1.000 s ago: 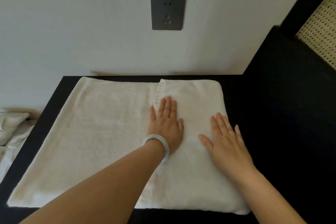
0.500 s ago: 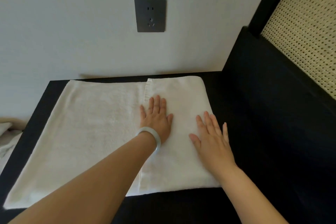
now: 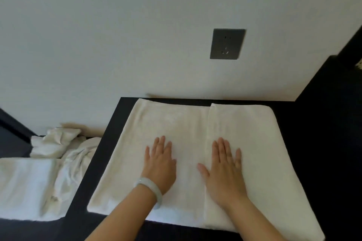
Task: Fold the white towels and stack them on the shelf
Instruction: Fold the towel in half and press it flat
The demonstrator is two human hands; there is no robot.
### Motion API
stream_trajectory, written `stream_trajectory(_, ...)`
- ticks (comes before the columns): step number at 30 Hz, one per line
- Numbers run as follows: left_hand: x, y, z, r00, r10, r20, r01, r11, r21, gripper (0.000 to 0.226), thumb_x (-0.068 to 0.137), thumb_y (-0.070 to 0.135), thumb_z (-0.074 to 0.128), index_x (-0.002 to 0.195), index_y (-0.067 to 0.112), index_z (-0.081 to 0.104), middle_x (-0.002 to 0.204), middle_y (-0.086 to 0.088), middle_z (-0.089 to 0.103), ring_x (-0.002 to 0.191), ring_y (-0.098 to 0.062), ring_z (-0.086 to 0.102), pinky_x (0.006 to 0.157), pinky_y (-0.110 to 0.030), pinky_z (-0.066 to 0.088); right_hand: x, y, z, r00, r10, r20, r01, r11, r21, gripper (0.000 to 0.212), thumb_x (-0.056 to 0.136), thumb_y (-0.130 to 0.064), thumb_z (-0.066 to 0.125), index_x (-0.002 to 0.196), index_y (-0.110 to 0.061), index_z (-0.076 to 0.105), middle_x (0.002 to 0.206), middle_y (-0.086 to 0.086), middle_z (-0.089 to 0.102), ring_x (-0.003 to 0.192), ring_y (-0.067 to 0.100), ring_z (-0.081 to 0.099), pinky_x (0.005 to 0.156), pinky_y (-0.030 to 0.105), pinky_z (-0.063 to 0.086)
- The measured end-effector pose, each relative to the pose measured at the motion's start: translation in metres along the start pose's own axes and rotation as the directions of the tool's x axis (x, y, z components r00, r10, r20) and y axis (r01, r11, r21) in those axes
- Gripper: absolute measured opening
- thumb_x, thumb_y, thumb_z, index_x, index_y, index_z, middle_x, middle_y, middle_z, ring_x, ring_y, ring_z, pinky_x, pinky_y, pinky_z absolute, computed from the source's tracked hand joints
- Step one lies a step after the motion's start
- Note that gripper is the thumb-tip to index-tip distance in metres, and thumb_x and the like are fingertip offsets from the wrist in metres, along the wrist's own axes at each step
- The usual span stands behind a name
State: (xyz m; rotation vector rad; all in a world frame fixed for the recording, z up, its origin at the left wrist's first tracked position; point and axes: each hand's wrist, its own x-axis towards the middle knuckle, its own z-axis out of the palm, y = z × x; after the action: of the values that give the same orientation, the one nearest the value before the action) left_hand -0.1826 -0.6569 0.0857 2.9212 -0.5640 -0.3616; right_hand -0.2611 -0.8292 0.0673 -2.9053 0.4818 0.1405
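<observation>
– Two hands, both flat: does either hold anything?

– Neither. Left hand point(image 3: 160, 164) and right hand point(image 3: 225, 170) lie palm down, fingers straight and slightly spread, pressing the white towel point(image 3: 172, 121); nothing is pinched or gripped. The left, with a pale bangle point(image 3: 149, 190) at the wrist, rests on the single layer. The right rests on the folded flap point(image 3: 254, 139), its thumb reaching across the flap's hem.

– Where does the towel lie?

– Spread over most of the black worktop point(image 3: 313, 143), its far edge close to the worktop's back edge, below a dark wall socket point(image 3: 227, 43).

– What could go wrong from here?

– Probably three things. Terry pile is thick and springy, so the flap may lift once the pressure eases. The worktop looks smooth, so a sideways stroke could slide the whole towel instead of flattening it, skewing the hem. A crease trapped under the flap would carry into the next fold and give a lopsided bundle, awkward to stack.

– And materials and shapes?

– Towel: soft, matte, nubbly pile, with a rounded fold along its right side and a flat woven band at the hem. Beyond the worktop's left edge, a crumpled white heap point(image 3: 58, 143) lies against a folded white towel point(image 3: 23, 182), which forms a rounded slab.
</observation>
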Motion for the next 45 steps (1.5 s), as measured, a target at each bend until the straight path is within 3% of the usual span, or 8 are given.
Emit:
stream_trajectory(7,0.019,-0.098,-0.03,0.915,-0.401,0.039,0.402,0.906,-0.129,0.064,0.099,0.042,0.044,0.153,0.019,0.016,0.158,-0.011,0.021,0.143,-0.034,0.023,0.113,-0.048,0.028,0.035,-0.017,-0.019,0.977,0.128,-0.169,-0.149,0.981,-0.123,0.064,0.097,-0.058,0.036,0.14,-0.011,0.04,0.137,0.007,0.045,0.123,0.026,0.043,0.099,0.04,0.034)
stream_trajectory(15,0.04,-0.116,-0.041,0.864,-0.484,0.138,0.496,0.776,-0.39,0.067,0.092,0.041,0.061,0.14,0.004,0.033,0.134,-0.017,0.044,0.118,-0.035,0.05,0.09,-0.04,0.043,0.071,-0.016,-0.031,0.96,0.239,-0.145,-0.218,0.965,0.147,0.03,0.099,-0.005,0.04,0.126,-0.005,0.052,0.12,0.011,0.046,0.098,0.022,0.049,0.083,0.028,0.045)
stream_trajectory(22,0.038,-0.143,-0.075,0.845,-0.221,0.487,0.532,0.428,-0.73,0.023,0.093,0.004,0.054,0.115,0.007,0.06,0.062,-0.004,0.051,0.047,-0.015,0.041,0.047,-0.025,0.04,0.053,-0.014,-0.019,0.984,0.087,-0.157,-0.027,0.938,0.345,0.031,0.101,-0.027,0.051,0.124,-0.006,0.056,0.114,0.007,0.042,0.105,0.023,0.044,0.098,0.029,0.04)
stream_trajectory(27,0.03,-0.088,-0.122,0.902,0.19,0.387,0.302,0.364,-0.881,0.028,0.08,0.005,0.068,0.105,-0.006,0.064,0.054,-0.006,0.037,0.041,-0.013,0.034,0.04,-0.02,0.03,0.028,0.004,-0.031,0.996,0.09,-0.015,-0.051,0.689,0.723,0.037,0.103,-0.029,0.05,0.137,-0.016,0.057,0.137,-0.002,0.05,0.124,0.011,0.046,0.103,0.018,0.033)
stream_trajectory(33,0.037,0.054,-0.13,0.888,0.364,0.28,0.096,0.45,-0.888,0.024,0.088,0.005,0.067,0.112,0.001,0.067,0.063,-0.008,0.059,0.047,-0.014,0.047,0.052,-0.024,0.045,0.002,0.049,-0.065,0.947,0.316,0.062,-0.181,0.365,0.913,0.018,0.102,-0.028,0.052,0.104,-0.024,0.07,0.101,-0.004,0.07,0.092,0.012,0.068,0.076,0.018,0.051)
stream_trajectory(37,0.038,0.152,-0.099,0.867,0.414,0.276,0.049,0.482,-0.875,0.059,0.09,0.011,0.068,0.14,0.003,0.039,0.075,-0.01,0.07,0.06,-0.017,0.064,0.065,-0.028,0.056,-0.012,0.092,-0.085,0.863,0.503,0.053,-0.218,0.275,0.936,0.018,0.101,-0.021,0.054,0.096,-0.022,0.071,0.095,0.001,0.072,0.088,0.017,0.069,0.07,0.025,0.052)
stream_trajectory(41,0.039,0.19,-0.053,0.769,0.585,0.259,-0.44,0.777,-0.45,0.071,0.099,0.031,0.053,0.156,0.019,0.011,0.139,-0.004,0.056,0.123,-0.022,0.055,0.108,-0.035,0.041,-0.023,0.13,-0.088,0.774,0.626,0.095,-0.463,0.456,0.76,0.027,0.1,-0.037,0.052,0.118,-0.019,0.062,0.101,-0.004,0.063,0.092,0.014,0.06,0.07,0.031,0.047)
stream_trajectory(45,0.061,0.152,-0.027,0.762,0.614,0.205,-0.644,0.752,0.142,0.065,0.102,0.035,0.042,0.156,0.024,0.007,0.164,0.001,0.007,0.151,-0.021,0.002,0.121,-0.049,0.003,-0.018,0.129,-0.08,0.789,0.545,0.282,-0.614,0.694,0.376,0.059,0.098,-0.05,0.05,0.146,-0.019,0.038,0.133,0.004,0.051,0.118,0.025,0.051,0.088,0.037,0.048)
